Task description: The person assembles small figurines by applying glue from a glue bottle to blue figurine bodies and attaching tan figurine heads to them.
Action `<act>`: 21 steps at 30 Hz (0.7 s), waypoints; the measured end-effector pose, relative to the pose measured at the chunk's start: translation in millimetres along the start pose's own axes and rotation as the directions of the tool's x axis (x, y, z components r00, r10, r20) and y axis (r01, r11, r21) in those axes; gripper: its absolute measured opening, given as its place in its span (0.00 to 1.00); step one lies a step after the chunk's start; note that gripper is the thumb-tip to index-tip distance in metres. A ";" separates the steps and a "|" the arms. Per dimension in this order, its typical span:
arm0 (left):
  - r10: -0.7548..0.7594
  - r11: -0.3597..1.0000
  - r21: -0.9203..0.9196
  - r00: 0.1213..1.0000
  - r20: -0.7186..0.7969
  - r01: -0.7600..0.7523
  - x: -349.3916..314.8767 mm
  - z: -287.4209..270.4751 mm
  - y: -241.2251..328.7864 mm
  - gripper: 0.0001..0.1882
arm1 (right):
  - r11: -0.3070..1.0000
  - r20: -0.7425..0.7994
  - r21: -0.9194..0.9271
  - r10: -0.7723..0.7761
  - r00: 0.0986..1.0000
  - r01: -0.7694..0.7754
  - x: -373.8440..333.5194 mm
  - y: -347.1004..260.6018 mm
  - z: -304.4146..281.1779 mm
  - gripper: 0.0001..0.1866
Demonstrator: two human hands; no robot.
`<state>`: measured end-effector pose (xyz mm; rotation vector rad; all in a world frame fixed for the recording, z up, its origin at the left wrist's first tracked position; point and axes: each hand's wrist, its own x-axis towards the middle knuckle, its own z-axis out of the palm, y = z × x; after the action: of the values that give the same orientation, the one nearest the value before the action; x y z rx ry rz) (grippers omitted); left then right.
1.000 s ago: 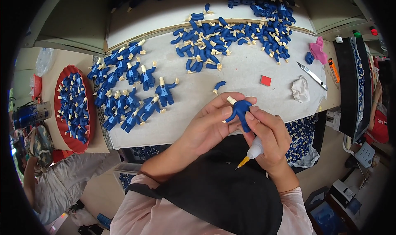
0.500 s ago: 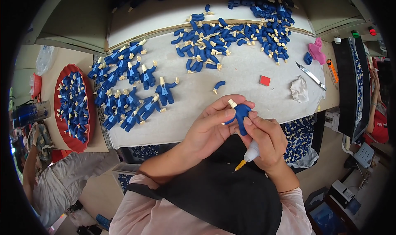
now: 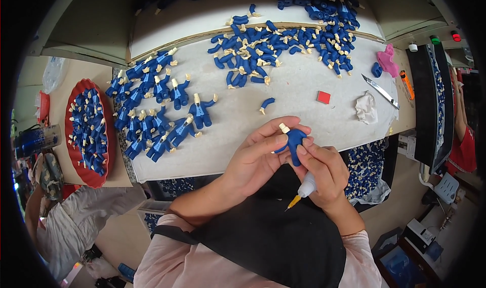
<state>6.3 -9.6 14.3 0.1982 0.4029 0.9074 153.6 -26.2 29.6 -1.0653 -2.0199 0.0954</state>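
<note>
Between both hands, above the near table edge, is a blue doll body (image 3: 295, 142) with a cream neck. My left hand (image 3: 258, 154) is closed round its left side, thumb in front. Fingers of my right hand (image 3: 324, 169) pinch its other side. That same hand also keeps a white glue bottle (image 3: 307, 186) with a yellow needle tip against its palm, the tip pointing down and left. A single blue doll arm (image 3: 268, 104) with a cream hand lies on the table just beyond. Finished-looking bodies with arms (image 3: 201, 111) lie in a group at the left.
Loose doll arms (image 3: 248, 55) are heaped at the back. On the right lie a red square block (image 3: 324, 97), crumpled white tissue (image 3: 366, 109), a craft knife (image 3: 379, 91), pink cloth (image 3: 388, 61) and orange cutter (image 3: 407, 85). A red oval basket (image 3: 112, 151) of bodies stands left. Another person (image 3: 96, 212) is at far left.
Both hands still hold the doll body, in nearly the same grip. The whole view has shifted slightly. The person at the far right has moved an arm.
</note>
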 end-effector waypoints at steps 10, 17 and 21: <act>-0.002 0.998 0.069 0.993 -0.116 0.010 -1.4 11.0 -2.6 0.24 | 0.996 0.011 0.019 0.092 0.996 -0.092 -0.4 -1.0 4.6 0.15; 0.071 0.992 0.116 0.977 -0.202 -0.048 -4.6 17.6 -4.7 0.25 | 0.997 0.019 0.030 0.067 0.998 -0.068 3.8 -4.4 11.4 0.16; 0.092 0.993 0.090 0.972 -0.214 -0.074 -4.6 19.8 -5.7 0.25 | 0.998 0.002 0.017 0.064 0.998 -0.064 1.3 -4.6 15.0 0.15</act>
<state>16.3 -16.6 31.6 0.1919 0.6401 0.9998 139.8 -23.8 22.5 -1.1195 -1.9831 0.1467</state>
